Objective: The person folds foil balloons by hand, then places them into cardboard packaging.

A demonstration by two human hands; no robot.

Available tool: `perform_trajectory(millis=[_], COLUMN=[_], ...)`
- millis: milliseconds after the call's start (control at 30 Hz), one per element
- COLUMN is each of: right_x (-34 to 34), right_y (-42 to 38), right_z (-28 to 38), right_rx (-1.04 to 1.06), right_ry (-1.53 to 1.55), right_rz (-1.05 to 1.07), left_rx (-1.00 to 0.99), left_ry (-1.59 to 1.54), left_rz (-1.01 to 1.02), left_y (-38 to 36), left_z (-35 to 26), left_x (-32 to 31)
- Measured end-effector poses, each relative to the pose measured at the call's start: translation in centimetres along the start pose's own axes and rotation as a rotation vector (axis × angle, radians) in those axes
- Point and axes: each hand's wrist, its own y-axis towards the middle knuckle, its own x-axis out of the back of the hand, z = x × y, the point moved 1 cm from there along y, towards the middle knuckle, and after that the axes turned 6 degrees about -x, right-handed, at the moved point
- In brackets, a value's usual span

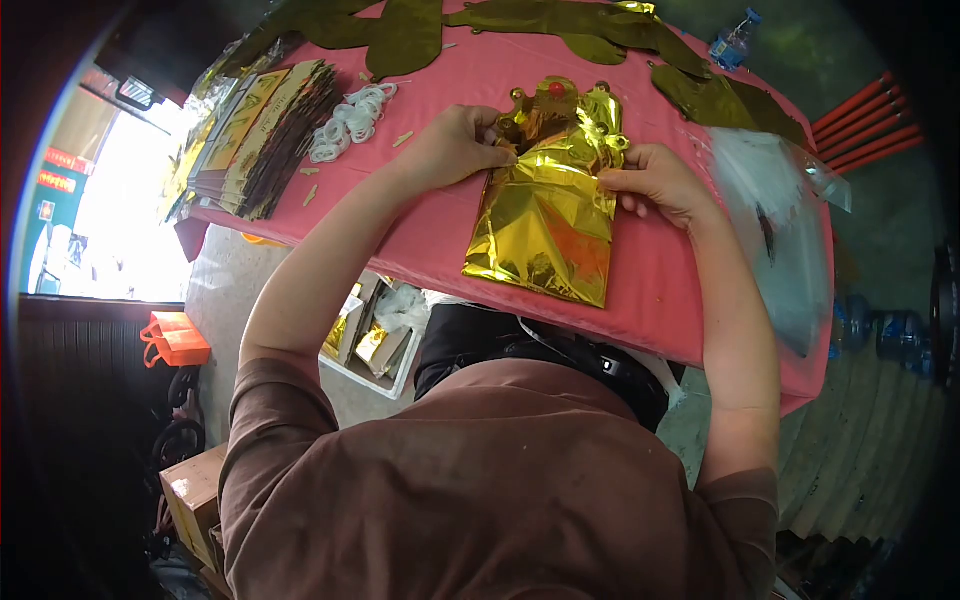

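A shiny gold foil piece (545, 220) lies on the pink-covered table in front of me, its lower edge near the table's front. Its top is crown-shaped, with scalloped points and a red dot. My left hand (462, 148) pinches the upper left side between thumb and fingers. On the opposite side, my right hand (662, 185) has its thumb on the foil's edge with the fingers curled beneath. Left of my left hand sits a bunch of white elastic loops (352, 122), beside a stack of printed packets (265, 135).
Dark gold cut-out sheets (560, 25) line the far side of the pink tablecloth (420, 235). Clear plastic bags (765, 220) overhang the right edge. A plastic bottle (735, 42) stands at the far right. Below the front edge is a white box (385, 375) with foil pieces.
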Motion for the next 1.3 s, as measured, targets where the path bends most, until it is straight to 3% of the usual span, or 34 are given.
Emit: perform_trajectory(millis=[167, 233, 367, 433, 467, 533, 600, 633, 733, 933, 1300], right_x=[-0.1, -0.2, -0.6, -1.3, -1.8, -2.2, -2.4, -2.3, -3.0, -3.4, -3.4], right_y=[0.5, 0.6, 0.1, -0.2, -0.5, -0.7, -1.1, -1.3, -1.9, -2.3, -2.9], right_z=[-0.8, -1.0, -0.8, -0.8, -0.8, -1.3, -1.8, -2.1, -1.5, -1.4, -1.6], right_rx=[0.052, 0.057, 0.096, 0.121, 0.227, 0.329, 0.793, 0.788, 1.061, 1.025, 1.015], right_ry=[-0.029, -0.007, -0.074, -0.136, -0.157, -0.179, -0.79, -0.789, -1.184, -1.294, -1.428], right_rz=[-0.011, -0.019, -0.081, -0.094, -0.169, -0.243, -0.444, -0.444, -0.521, -0.51, -0.451], left_rx=[-0.018, 0.124, 0.117, -0.051, -0.047, -0.29, -0.35, -0.411, -0.481, -0.712, -0.699], left_ry=[-0.002, -0.059, 0.029, -0.037, -0.039, 0.32, 0.346, 0.374, 0.472, 0.551, 0.477], left_rz=[0.049, 0.094, 0.113, 0.033, 0.034, -0.151, -0.124, -0.098, -0.062, -0.078, 0.15], left_y=[0.1, -0.8, -0.9, -1.2, -1.7, -2.7, -3.0, -3.1, -3.3, -3.9, -6.0], left_z=[0.2, -2.1, -0.5, 0.2, -0.4, -2.5, -2.5, -2.5, -2.6, -3.3, -3.5], left_x=[0.3, 0.6, 0.2, -0.6, -0.8, -1.0, -1.0, -1.0, -1.1, -1.0, -0.9])
